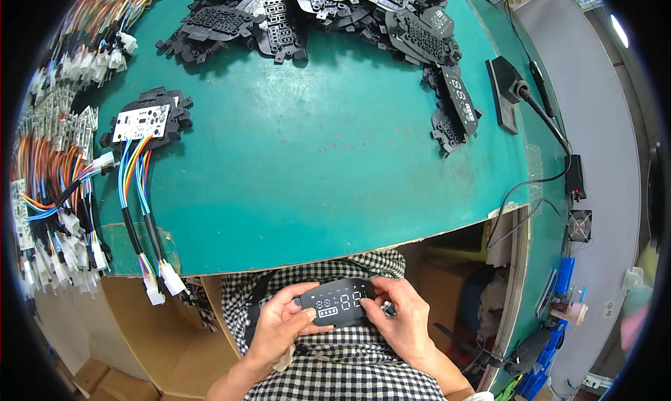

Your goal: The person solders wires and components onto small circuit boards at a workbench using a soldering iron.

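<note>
Over my lap, in front of a checked black-and-white apron (335,369), I hold a dark display panel (337,302) with white digit markings. My left hand (281,324) grips its left end, thumb on the face and fingers behind. At the panel's right end, my right hand (400,313) pinches the edge, its thumb near the large digits. What lies behind the panel is hidden. On the table to the left, a white circuit board (142,123) with coloured wires and white connectors rests on a black plastic housing (180,114).
Several wired boards and connectors (63,177) pile along the left edge of the green table (314,163). Black plastic housings (279,27) heap at the far side, more at the right. A black stand (503,93) with a cable stands right. A cardboard box (175,345) sits below the table.
</note>
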A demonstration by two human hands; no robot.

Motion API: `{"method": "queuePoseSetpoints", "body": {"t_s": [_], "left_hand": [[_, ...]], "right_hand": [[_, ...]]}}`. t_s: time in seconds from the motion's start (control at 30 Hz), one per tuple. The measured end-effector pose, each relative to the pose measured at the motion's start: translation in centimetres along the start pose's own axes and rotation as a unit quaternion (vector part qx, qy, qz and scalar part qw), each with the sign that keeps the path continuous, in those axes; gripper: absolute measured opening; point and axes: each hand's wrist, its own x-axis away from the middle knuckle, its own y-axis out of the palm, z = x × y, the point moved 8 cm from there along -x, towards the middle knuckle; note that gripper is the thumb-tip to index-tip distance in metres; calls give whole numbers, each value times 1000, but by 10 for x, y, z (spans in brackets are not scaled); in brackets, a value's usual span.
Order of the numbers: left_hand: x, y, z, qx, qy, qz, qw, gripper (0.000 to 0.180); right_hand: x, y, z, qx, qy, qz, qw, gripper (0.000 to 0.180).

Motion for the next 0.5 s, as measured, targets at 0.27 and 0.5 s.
{"method": "queuePoseSetpoints", "body": {"t_s": [0.27,0.5], "left_hand": [[2,2,4,-14,0,0,1000,36],[1,-1,2,-16,10,3,1000,36]], "right_hand": [[-4,-11,21,-68,53,27,996,32],[2,9,54,-284,167,-55,942,26]]}}
